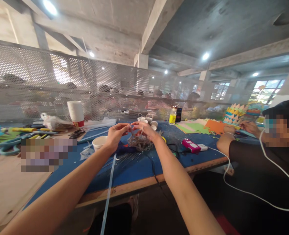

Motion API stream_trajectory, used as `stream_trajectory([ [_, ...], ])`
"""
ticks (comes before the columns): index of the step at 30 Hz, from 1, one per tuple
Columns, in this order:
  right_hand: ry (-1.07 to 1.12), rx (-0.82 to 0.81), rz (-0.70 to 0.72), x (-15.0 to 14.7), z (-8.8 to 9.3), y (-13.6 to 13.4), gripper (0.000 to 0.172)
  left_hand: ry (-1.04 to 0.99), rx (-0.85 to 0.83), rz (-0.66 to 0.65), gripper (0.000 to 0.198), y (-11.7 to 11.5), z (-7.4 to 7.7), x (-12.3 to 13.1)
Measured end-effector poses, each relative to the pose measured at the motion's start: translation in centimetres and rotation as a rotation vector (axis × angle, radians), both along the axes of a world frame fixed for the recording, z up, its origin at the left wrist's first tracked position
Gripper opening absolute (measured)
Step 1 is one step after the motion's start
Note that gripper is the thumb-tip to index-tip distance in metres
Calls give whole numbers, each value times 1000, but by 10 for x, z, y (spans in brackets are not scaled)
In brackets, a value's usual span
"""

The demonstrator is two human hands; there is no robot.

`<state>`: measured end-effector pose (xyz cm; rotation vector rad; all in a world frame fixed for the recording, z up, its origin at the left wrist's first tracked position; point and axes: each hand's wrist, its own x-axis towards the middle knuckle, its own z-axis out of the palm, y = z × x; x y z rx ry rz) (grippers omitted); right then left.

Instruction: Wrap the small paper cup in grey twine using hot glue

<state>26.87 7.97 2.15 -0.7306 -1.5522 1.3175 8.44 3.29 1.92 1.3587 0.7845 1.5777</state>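
Note:
Both my arms reach out over a blue work table (134, 169). My left hand (115, 133) and my right hand (145, 130) meet above it, fingers pinched on a thin grey cord (135, 129) stretched between them. Below my right hand hangs a tangled bundle of the same grey cord (140, 143), resting near the table. A pale blue strip (109, 192) runs from under my left wrist down past the table's front edge.
A white paper cup (99, 142) stands left of my hands; a stack of cups (76, 112) sits further back. A pink device (190, 146), a yellow bottle (173, 117) and coloured paper sheets (200, 126) lie to the right. A co-worker's forearm (226, 142) rests there. A mesh screen (61, 85) backs the table.

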Motion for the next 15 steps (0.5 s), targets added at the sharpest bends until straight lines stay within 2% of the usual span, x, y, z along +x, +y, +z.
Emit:
stream_trajectory([
  [3, -110, -5, 168, -5, -1, -8, 27, -28, 20, 36, 30, 2, -1, 1],
  [6, -202, 43, 201, -7, -6, -8, 21, -60, 18, 46, 30, 3, 0, 1],
  [11, -327, 203, -9, -6, -22, 13, 11, -63, 15, 55, 32, 4, 1, -1],
  [15, -357, 243, -147, 1, -29, 29, 18, -72, -11, 81, 31, 8, 0, -2],
])
